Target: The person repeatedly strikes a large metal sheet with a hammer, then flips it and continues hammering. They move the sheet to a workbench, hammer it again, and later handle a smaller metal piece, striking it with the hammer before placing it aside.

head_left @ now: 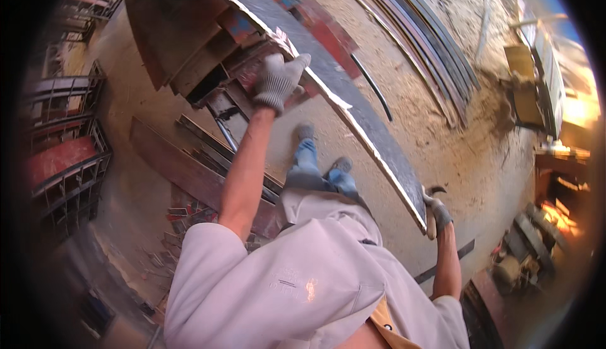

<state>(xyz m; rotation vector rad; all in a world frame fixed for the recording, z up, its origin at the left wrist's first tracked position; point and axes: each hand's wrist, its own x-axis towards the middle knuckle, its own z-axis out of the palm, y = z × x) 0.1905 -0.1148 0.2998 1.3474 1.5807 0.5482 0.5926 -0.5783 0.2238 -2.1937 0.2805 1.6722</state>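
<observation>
A long dark panel (360, 106) with a ragged whitish edge slants from upper left down to the right in front of me. My left hand (279, 82), in a grey knit glove, grips that near edge, its thumb lying along it. Some fingers are hidden. Close by, a whitish strip (284, 39) peels from the edge. Beside the panel's lower right end, my gloved right hand (438, 212) is closed around a claw hammer (432, 228). The dark curved claw shows above the hand and the pale handle below.
Stacked reddish boards (325, 30) lie beneath and beyond the panel. Long dark bars (416, 27) lie far right on the dusty ground. Metal racks (63, 140) stand left. Planks (183, 159) and small offcuts (180, 213) lie near left; scrap pieces (527, 241) are piled at right.
</observation>
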